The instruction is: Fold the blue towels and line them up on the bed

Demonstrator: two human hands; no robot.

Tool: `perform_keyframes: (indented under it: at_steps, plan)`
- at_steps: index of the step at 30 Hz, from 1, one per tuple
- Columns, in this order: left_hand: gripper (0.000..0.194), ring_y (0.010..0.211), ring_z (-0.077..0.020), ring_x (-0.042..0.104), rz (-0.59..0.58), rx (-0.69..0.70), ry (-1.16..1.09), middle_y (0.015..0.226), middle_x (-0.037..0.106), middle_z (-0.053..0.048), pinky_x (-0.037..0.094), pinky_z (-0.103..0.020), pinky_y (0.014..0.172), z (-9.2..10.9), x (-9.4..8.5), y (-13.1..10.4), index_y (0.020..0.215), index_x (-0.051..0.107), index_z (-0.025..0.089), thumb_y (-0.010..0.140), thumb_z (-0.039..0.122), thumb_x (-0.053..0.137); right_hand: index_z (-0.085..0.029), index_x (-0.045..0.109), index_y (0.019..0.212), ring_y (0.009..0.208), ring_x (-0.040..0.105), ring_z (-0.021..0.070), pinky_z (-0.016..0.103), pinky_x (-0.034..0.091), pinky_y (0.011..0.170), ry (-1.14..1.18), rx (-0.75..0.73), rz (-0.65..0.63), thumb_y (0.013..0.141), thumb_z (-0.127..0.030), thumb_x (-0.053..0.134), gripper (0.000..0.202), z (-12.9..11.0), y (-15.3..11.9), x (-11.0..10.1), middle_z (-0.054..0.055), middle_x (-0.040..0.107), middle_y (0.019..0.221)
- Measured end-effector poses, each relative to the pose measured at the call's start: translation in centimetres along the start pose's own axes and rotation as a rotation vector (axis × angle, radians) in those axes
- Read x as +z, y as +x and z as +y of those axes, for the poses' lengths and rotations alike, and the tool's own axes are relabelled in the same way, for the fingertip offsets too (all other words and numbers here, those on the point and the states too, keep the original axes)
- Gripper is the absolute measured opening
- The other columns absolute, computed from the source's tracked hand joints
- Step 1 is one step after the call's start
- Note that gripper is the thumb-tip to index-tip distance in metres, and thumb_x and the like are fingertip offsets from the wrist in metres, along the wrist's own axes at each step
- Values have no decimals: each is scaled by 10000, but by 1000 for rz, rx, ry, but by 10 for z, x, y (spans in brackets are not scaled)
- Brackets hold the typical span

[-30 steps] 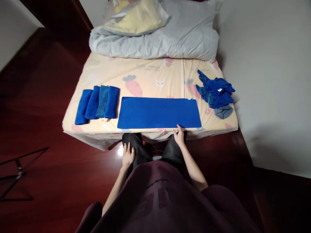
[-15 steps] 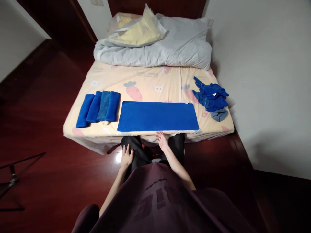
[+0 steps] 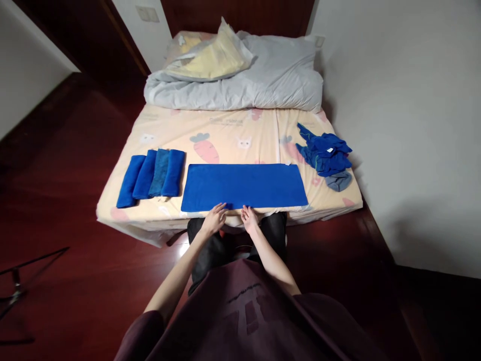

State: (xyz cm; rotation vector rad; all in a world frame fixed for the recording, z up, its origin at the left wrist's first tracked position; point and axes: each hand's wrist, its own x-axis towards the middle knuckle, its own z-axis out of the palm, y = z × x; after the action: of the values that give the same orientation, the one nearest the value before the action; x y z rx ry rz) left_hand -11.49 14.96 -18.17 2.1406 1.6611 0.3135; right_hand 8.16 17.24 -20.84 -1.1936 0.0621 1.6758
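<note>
A blue towel [image 3: 244,186] lies flat in a long rectangle near the front edge of the bed, a small white tag at its far right edge. My left hand [image 3: 215,219] reaches to the towel's near edge, fingers stretched forward and holding nothing that I can see. Beside it, my right hand [image 3: 249,219] is at the same edge, palm partly turned up, fingers apart and slightly curled. Whether the fingertips press on the cloth cannot be made out. Several rolled blue towels [image 3: 150,173] lie side by side to the left. On the right is a crumpled heap of blue cloths [image 3: 327,154].
The bed [image 3: 225,138] has a cream sheet with carrot and rabbit prints. A grey-white quilt [image 3: 285,75] and a yellow pillow in a clear bag [image 3: 218,55] are at the head end. A wall [image 3: 406,125] runs along the right. A black stand [image 3: 17,281] is on the floor at left.
My left hand has moved from my thigh forward and right to the towel's near edge. My right hand has stayed nearly in place. The view has tilted slightly up.
</note>
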Motion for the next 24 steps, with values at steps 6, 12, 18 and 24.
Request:
perform_keyframes:
  at_steps: [6,12,18,24]
  plan:
    - [420,1495,-281,408,-240,68,83,1562,510,-149,348,-410,1228,34,-29,160,1321,686,159,945,249,521,-235,626,866,1043,707,183,283,559,829,-47,11,30,844,-271,672,63,0,7,-7,64,780,1109]
    - [400,1348,-272,554,-310,-26,80,1429,624,-146,436,-383,1142,40,-30,264,1250,714,198,863,231,619,-266,677,914,1125,685,178,336,540,955,-43,42,-49,872,-341,642,93,1,6,-15,53,730,1276]
    - [412,1326,-236,548,-287,-102,16,1398,638,-122,417,-331,1148,30,-23,317,1270,698,181,880,190,565,-304,736,971,1150,667,148,286,559,918,-8,134,34,950,-351,587,157,-4,4,-6,-4,655,1425]
    - [427,1264,-253,604,-174,-225,-14,1361,638,-138,497,-344,1047,34,-19,339,1318,675,217,937,174,486,-331,759,1016,1136,673,140,277,568,915,17,147,24,966,-333,571,194,-5,6,-9,-17,649,1434]
